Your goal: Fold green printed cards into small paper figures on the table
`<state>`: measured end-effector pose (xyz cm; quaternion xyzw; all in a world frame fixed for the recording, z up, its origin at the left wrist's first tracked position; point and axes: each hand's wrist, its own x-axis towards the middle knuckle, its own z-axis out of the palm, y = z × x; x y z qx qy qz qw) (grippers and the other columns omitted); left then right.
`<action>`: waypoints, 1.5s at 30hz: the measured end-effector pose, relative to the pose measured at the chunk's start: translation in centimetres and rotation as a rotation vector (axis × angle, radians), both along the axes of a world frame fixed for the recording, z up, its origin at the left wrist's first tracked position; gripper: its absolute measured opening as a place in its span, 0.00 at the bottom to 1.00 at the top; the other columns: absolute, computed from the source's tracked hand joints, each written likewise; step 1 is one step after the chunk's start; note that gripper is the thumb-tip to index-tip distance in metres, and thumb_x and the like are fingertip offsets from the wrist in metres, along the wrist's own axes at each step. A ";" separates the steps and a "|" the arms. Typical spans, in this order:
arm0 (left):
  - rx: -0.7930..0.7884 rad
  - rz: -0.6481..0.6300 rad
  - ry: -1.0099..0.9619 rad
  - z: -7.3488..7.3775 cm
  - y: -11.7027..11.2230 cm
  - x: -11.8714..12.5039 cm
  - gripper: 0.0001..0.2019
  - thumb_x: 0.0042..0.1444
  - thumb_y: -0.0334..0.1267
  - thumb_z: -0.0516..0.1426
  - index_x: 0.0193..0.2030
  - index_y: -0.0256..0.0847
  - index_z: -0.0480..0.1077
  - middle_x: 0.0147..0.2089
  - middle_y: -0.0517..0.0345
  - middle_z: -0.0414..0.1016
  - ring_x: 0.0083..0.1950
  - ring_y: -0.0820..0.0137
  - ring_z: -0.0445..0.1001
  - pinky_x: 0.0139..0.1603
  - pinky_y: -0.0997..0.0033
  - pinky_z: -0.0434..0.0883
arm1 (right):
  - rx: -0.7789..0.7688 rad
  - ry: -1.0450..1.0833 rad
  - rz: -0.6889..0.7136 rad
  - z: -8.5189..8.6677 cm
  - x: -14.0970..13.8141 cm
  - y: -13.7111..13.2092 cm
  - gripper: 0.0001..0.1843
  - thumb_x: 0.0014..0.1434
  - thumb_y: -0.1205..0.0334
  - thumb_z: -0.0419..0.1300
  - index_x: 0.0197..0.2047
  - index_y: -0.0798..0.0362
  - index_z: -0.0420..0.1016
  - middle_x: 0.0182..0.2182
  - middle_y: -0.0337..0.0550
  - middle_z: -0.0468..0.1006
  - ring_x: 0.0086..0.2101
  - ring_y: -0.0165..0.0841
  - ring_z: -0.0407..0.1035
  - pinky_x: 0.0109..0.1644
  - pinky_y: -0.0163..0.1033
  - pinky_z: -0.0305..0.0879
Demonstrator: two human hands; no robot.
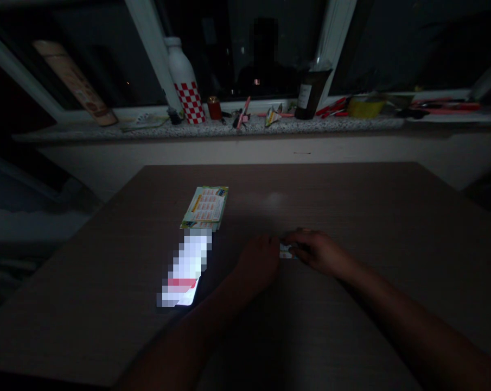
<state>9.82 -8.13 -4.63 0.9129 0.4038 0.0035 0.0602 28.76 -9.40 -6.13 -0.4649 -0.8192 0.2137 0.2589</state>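
Observation:
A small printed card (286,253), pale with coloured marks, lies low over the table between my hands, mostly hidden by them. My left hand (258,263) is closed at the card's left edge, its fingers dim and curled. At the right side of the card, my right hand (317,251) is closed too, thumb and fingers bent together on it. Left of my hands is a stack of printed cards (205,205) with rows of red figures and green borders. Just below that stack lies a lit phone (186,271), its screen blurred into blocks.
The brown table (371,206) reaches toward a wall and windowsill (147,130). On the sill stand a red-checked white bottle (188,92), a tall tan tube (74,81), a small red jar (215,108), a dark labelled bag (309,95) and a yellow container (365,107). The room is dark.

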 end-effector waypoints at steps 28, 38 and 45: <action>0.000 -0.019 -0.046 0.0 0.2 -0.1 0.11 0.60 0.31 0.46 0.45 0.33 0.66 0.42 0.46 0.71 0.42 0.62 0.70 0.43 0.62 0.68 | 0.082 -0.185 0.148 0.8 0.0 -0.4 0.11 0.60 0.63 0.56 0.46 0.48 0.74 0.50 0.44 0.76 0.48 0.37 0.70 0.58 0.48 0.59; -0.028 -0.033 -0.101 0.2 0.3 -0.7 0.11 0.61 0.32 0.48 0.47 0.42 0.67 0.42 0.53 0.68 0.41 0.67 0.69 0.40 0.68 0.67 | 0.110 -0.251 0.145 0.8 0.0 -0.7 0.13 0.62 0.64 0.54 0.49 0.49 0.73 0.51 0.44 0.75 0.47 0.37 0.70 0.57 0.47 0.60; -0.013 -0.091 -0.169 0.5 0.1 -1.3 0.08 0.57 0.36 0.53 0.42 0.39 0.68 0.43 0.52 0.68 0.45 0.64 0.68 0.45 0.66 0.67 | 0.140 -0.227 0.146 0.8 -0.1 -0.7 0.11 0.62 0.64 0.54 0.44 0.50 0.75 0.48 0.45 0.77 0.46 0.37 0.71 0.54 0.47 0.63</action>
